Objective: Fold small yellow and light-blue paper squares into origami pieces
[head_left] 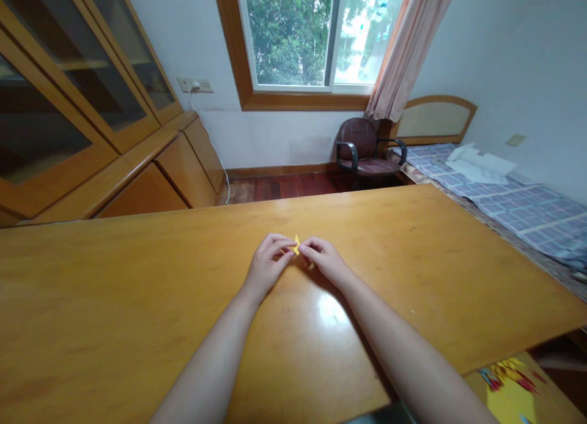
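Observation:
Between my two hands is a small yellow piece of folded paper [296, 245], with a pointed tip sticking up above the fingers. My left hand [270, 262] pinches its left side between thumb and fingers. From the right, my right hand [323, 259] grips the other side, its thumb against the paper. Both hands are just above the wooden table [137, 301], near its middle. The fingers cover much of the paper, so its full shape cannot be made out.
Lower right, a lower surface holds yellow paper [511, 402] and several small yellow and red pieces [509, 372]. A dark object [380, 415] shows at the bottom edge. Beyond the table stand an armchair [362, 145], a bed [518, 197] and a glass-door cabinet [105, 130].

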`<state>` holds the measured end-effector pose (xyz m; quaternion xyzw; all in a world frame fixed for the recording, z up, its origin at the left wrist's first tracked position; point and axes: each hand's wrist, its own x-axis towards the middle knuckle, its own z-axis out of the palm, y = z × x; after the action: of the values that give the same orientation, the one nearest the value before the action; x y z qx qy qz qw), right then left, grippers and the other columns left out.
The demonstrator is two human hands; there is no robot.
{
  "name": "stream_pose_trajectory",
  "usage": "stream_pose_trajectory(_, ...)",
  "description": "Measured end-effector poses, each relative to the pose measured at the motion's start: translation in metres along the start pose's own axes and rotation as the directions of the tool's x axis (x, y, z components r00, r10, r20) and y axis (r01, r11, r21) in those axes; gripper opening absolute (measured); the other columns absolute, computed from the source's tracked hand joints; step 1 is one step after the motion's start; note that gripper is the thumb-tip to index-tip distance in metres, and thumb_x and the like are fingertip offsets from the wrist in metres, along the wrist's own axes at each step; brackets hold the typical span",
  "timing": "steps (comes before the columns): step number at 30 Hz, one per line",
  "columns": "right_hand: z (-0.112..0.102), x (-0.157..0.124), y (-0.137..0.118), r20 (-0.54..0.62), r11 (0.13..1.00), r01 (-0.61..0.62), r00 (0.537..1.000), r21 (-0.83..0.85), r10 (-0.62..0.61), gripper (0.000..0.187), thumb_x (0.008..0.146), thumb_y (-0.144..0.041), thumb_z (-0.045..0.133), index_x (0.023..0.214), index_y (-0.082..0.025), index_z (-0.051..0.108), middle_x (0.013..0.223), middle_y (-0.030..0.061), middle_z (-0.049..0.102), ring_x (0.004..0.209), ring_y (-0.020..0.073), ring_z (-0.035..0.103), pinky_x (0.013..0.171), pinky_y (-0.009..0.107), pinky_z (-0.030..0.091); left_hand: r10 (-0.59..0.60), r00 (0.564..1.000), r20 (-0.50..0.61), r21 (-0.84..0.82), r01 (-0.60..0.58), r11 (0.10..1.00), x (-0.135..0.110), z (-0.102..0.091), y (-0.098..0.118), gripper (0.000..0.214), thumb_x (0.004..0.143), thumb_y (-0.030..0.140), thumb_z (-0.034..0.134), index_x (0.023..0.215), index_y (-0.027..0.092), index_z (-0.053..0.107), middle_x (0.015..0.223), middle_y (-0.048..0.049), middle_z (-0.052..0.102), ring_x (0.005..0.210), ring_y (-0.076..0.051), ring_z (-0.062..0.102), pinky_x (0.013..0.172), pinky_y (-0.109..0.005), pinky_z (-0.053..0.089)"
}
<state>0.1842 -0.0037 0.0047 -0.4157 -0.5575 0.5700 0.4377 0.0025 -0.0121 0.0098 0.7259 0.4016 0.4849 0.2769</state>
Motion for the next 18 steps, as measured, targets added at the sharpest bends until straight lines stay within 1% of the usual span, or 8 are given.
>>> stream_pose_trajectory(4,0.0004,0.0015,0.0028,0.014,1.000,0.021,1.000,-0.008,-0.021,0.038,0.079,-0.055,0.065,0.072,-0.018,0.060,0.060,-0.0040,0.053,0.052,0.0101,0.049,0.052,0.022,0.039,0.039,0.999,-0.025,0.030,-0.038,0.999,0.0007,-0.0006,-0.0007,0.008,0.087,0.021,0.064,0.090,0.021,0.072,0.090,-0.0039,0.064,0.084,-0.015,0.063,0.070,-0.024,0.054)
stream_pose_trajectory(7,0.0009,0.0017,0.0036,0.020,0.999,0.038,0.999,-0.016,-0.038,0.041,0.083,-0.057,0.061,0.069,-0.018,0.059,0.057,-0.0042,0.051,0.051,0.0102,0.047,0.052,0.023,0.038,0.028,0.999,-0.034,0.033,-0.027,0.999,0.0012,-0.0014,-0.0006,0.008,0.087,0.023,0.064,0.087,0.020,0.072,0.087,-0.0039,0.065,0.083,-0.016,0.063,0.069,-0.024,0.053)
stream_pose_trajectory(10,0.0016,0.0004,0.0026,-0.007,0.999,0.046,0.999,-0.016,-0.046,0.042,0.084,-0.058,0.058,0.069,-0.018,0.059,0.056,-0.0045,0.049,0.051,0.0104,0.046,0.052,0.023,0.037,-0.039,0.998,-0.043,0.010,0.039,0.999,0.0019,-0.0025,-0.0006,0.009,0.086,0.025,0.065,0.083,0.019,0.071,0.084,-0.0038,0.066,0.080,-0.016,0.063,0.070,-0.025,0.051)
stream_pose_trajectory(12,0.0024,-0.0009,0.0012,-0.038,0.999,0.050,0.998,-0.020,-0.051,0.040,0.084,-0.056,0.060,0.071,-0.018,0.058,0.057,-0.0045,0.050,0.052,0.0104,0.046,0.052,0.023,0.037,-0.095,0.995,-0.030,-0.026,0.094,0.995,0.0023,-0.0032,-0.0015,0.010,0.086,0.027,0.065,0.082,0.018,0.070,0.081,-0.0034,0.067,0.077,-0.016,0.063,0.070,-0.025,0.050)
stream_pose_trajectory(15,0.0035,-0.0023,-0.0007,-0.077,0.998,0.059,0.995,-0.031,-0.061,0.034,0.082,-0.052,0.064,0.078,-0.019,0.060,0.065,-0.0032,0.055,0.055,0.0109,0.048,0.053,0.023,0.040,-0.169,0.986,-0.003,-0.060,0.168,0.984,0.0025,-0.0038,-0.0044,0.013,0.084,0.030,0.066,0.082,0.018,0.071,0.080,-0.0039,0.068,0.076,-0.017,0.064,0.071,-0.026,0.050)
stream_pose_trajectory(18,0.0033,-0.0024,-0.0009,-0.055,0.993,0.098,0.993,-0.064,-0.102,0.028,0.082,-0.046,0.067,0.084,-0.018,0.064,0.075,-0.0007,0.060,0.063,0.0118,0.053,0.056,0.023,0.042,-0.231,0.973,0.009,-0.081,0.231,0.970,0.0024,-0.0037,-0.0074,0.016,0.082,0.033,0.067,0.080,0.017,0.071,0.081,-0.0049,0.070,0.078,-0.019,0.065,0.072,-0.027,0.051)
